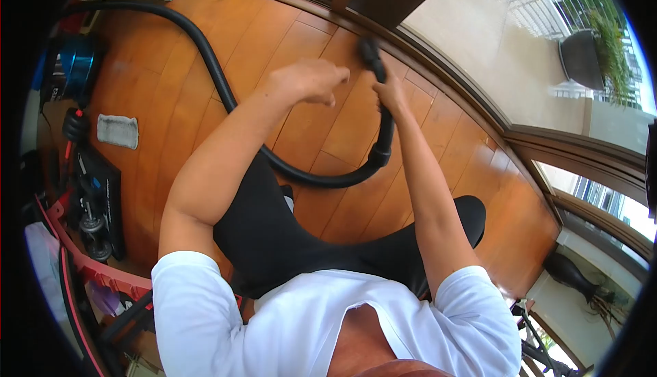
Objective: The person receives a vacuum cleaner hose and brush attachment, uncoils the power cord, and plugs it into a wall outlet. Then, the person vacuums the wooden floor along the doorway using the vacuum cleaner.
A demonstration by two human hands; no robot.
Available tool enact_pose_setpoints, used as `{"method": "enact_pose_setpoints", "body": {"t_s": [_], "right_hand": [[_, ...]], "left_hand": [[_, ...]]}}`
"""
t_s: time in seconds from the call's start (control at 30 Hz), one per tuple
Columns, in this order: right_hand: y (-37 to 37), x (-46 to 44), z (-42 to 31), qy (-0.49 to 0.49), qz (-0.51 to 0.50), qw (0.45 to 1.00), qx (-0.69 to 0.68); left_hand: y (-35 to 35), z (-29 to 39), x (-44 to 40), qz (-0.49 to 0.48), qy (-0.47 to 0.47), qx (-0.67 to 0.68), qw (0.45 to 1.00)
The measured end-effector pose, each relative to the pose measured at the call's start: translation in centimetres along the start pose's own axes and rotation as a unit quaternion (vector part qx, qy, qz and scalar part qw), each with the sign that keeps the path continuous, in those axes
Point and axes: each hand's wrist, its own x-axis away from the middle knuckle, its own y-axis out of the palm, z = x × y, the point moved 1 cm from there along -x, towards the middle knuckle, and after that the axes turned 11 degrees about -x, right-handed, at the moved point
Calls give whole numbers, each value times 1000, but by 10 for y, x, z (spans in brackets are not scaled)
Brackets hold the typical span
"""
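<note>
My right hand [391, 94] is wrapped round the black handle of a vacuum cleaner hose [387, 131]. At the handle's far end a dark brush nozzle [369, 49], a little blurred, is close to the floor by the door track. My left hand [309, 81] hangs above the floor to the left of the nozzle. It holds nothing, and its fingers are loosely bent and apart. The ribbed black hose [217, 76] curves from the handle past my knee and up to the far left.
A blue and black canister [72, 66] stands at the left, near a grey cloth [118, 131] on the wooden floor [308, 137]. Dumbbells [92, 226] and a red rack [102, 267] lie lower left. Sliding door frames [438, 55] run along the right; a potted plant [582, 59] stands outside.
</note>
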Motion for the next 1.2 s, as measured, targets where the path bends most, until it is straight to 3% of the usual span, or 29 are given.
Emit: {"method": "enact_pose_setpoints", "body": {"t_s": [0.1, 0.2, 0.27, 0.37, 0.47, 0.53, 0.77, 0.83, 0.93, 1.07, 1.17, 1.2], "right_hand": [[51, -27, -43, -72, -78, 986, 125], [49, -32, -66, -65, -43, 982, 174], [11, -33, -29, -24, 3, 999, 36], [-77, -5, 40, -51, 43, 997, 39], [-76, -3, 18, -27, 13, 998, 51], [-47, -33, -3, -69, -15, 986, 149], [71, -101, -67, -207, -56, 954, 208], [58, -93, -59, -204, -85, 959, 175], [5, -95, 9, -242, -79, 956, 144], [-36, 4, 12, -23, -66, 997, 14], [-18, 2, -9, -33, -63, 997, 8], [-4, -8, -22, -68, -58, 994, 69]], "left_hand": [[-19, -21, 8, 106, 4, 44, 993], [-33, -22, 19, 98, -51, 64, 992], [-37, -23, 26, 80, -48, 81, 992], [-36, -24, 32, 55, -49, 94, 993], [-28, -22, 29, 55, -9, 75, 996], [-26, -17, 27, 56, 23, 68, 996], [-31, 22, 31, -22, 21, 53, 998], [-25, 25, 30, -12, 30, 77, 997], [-30, 27, 40, -8, 42, 62, 997], [-28, 13, 49, 16, 59, 66, 996], [-22, -3, 43, -4, 64, 92, 994], [-23, -11, 41, -7, 63, 103, 993]]}}
